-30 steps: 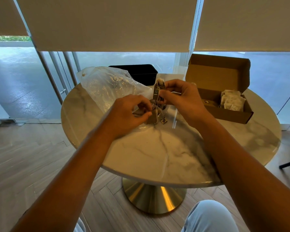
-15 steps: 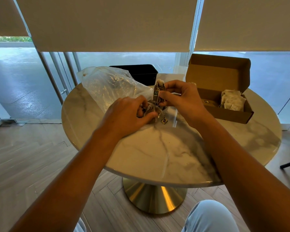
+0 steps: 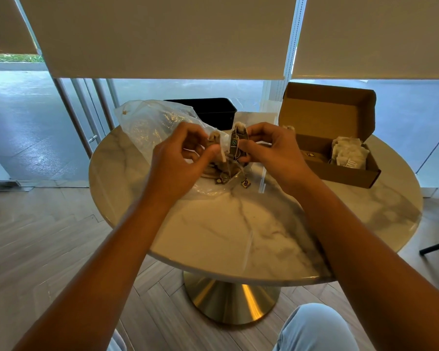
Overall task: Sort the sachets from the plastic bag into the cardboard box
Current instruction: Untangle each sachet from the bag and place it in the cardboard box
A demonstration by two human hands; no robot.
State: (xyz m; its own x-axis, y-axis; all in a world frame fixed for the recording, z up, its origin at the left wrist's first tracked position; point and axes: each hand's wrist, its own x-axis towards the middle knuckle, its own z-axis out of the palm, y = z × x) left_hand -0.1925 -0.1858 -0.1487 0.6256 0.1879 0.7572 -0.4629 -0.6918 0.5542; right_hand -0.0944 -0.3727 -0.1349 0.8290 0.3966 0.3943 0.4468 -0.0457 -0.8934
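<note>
left hand [image 3: 178, 158] pinches a papery sachet [image 3: 213, 140] at the crinkled clear plastic bag [image 3: 150, 125]; right hand [image 3: 271, 150] pinches stringed sachets [image 3: 237, 141] above the glossy round marble table [image 3: 238, 236], brown cardboard box [image 3: 340, 158] beside.

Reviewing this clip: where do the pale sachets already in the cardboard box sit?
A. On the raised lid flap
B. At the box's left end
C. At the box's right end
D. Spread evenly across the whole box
C. The pale sachets are bunched at the right end of the cardboard box; most of the left part shows bare floor, apart from a small dark item I cannot identify.
</note>
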